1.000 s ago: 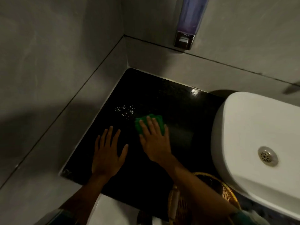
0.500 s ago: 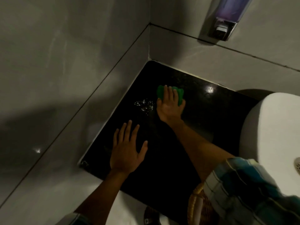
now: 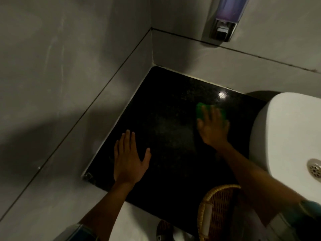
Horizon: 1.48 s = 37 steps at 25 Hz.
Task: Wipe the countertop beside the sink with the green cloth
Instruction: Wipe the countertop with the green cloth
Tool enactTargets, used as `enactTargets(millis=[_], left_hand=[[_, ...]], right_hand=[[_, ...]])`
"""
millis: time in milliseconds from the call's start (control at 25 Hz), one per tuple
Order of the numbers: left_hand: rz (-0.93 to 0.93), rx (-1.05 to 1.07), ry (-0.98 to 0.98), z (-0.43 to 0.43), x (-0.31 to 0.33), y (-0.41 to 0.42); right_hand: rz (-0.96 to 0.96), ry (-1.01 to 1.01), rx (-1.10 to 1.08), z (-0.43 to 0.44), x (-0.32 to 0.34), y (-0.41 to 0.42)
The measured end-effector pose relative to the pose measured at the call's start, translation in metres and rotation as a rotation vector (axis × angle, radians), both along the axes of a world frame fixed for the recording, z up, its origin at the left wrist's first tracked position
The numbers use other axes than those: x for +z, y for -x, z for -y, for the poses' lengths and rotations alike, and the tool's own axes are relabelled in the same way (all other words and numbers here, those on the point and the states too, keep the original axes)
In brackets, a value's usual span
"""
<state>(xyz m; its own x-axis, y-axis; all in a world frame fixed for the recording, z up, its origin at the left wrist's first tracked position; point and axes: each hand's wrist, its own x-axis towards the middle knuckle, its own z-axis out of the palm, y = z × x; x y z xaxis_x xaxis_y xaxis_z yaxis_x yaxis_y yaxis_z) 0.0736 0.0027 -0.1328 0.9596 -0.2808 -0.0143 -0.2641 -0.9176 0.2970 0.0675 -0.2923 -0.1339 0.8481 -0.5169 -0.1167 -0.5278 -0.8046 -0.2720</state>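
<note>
The black speckled countertop (image 3: 170,129) fills the corner between two grey walls, left of the white sink (image 3: 284,136). My right hand (image 3: 213,127) lies flat on the green cloth (image 3: 201,110) and presses it onto the counter near the sink's left side; the hand and cloth are blurred. Only the cloth's far edge shows past my fingers. My left hand (image 3: 129,159) rests palm down, fingers spread, on the counter's near left part, holding nothing.
A soap dispenser (image 3: 224,20) hangs on the back wall above the counter. A woven wicker basket (image 3: 217,209) stands below the counter's front edge, under my right forearm. The sink drain (image 3: 315,170) shows at the right edge. A sandal (image 3: 164,230) is on the floor.
My right hand has swept the green cloth from the counter's back left to the right, toward the sink. The water droplets seen earlier are gone. My left hand stays planted.
</note>
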Motion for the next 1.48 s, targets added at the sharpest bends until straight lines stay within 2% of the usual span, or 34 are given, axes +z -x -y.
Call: enactTargets(millis=[80, 160, 320, 400, 480, 560, 640, 720, 840, 920, 1080, 1200, 1280, 1400, 1480], left_hand=[[0.010, 0.006, 0.003, 0.002, 0.000, -0.002], [0.018, 0.017, -0.006, 0.004, -0.001, -0.004], [0.024, 0.006, -0.028, 0.004, -0.003, -0.004], [0.018, 0.003, -0.033, 0.004, -0.001, -0.003], [0.004, -0.001, -0.015, 0.004, 0.003, -0.001], [-0.009, -0.021, -0.004, 0.002, 0.007, 0.000], [-0.028, -0.033, -0.004, 0.000, 0.007, 0.000], [-0.034, -0.027, -0.011, 0.003, 0.005, -0.002], [-0.023, -0.007, -0.031, 0.006, 0.002, -0.005], [0.002, -0.001, -0.026, 0.004, 0.001, -0.005], [-0.013, 0.000, -0.011, 0.005, 0.003, -0.005], [-0.053, 0.005, 0.061, -0.002, 0.012, 0.007], [-0.014, 0.082, 0.116, -0.033, 0.007, 0.044], [-0.031, 0.210, 0.090, -0.097, -0.008, 0.110], [-0.016, 0.159, 0.050, -0.121, -0.014, 0.123]], right_hand=[[0.030, -0.008, -0.182, 0.033, 0.000, -0.020], [0.032, -0.014, -0.194, 0.034, 0.002, -0.052], [0.040, 0.032, 0.112, -0.026, 0.008, -0.104], [0.049, 0.082, 0.282, -0.071, 0.006, -0.083], [0.080, 0.054, 0.322, -0.111, -0.001, -0.022], [0.100, 0.008, 0.163, -0.112, -0.010, 0.033], [0.119, 0.008, -0.117, -0.072, -0.014, 0.054], [0.134, -0.009, -0.371, -0.020, -0.010, 0.041], [0.142, -0.021, -0.471, 0.022, -0.003, -0.014], [0.104, -0.029, -0.365, 0.021, -0.001, -0.053], [0.074, -0.015, 0.047, -0.039, -0.007, -0.086], [0.040, -0.001, 0.234, -0.099, -0.006, -0.064], [0.018, -0.001, 0.293, -0.130, -0.001, -0.054], [-0.035, -0.018, 0.455, -0.193, 0.008, -0.031], [-0.032, -0.001, 0.662, -0.239, 0.014, -0.002]])
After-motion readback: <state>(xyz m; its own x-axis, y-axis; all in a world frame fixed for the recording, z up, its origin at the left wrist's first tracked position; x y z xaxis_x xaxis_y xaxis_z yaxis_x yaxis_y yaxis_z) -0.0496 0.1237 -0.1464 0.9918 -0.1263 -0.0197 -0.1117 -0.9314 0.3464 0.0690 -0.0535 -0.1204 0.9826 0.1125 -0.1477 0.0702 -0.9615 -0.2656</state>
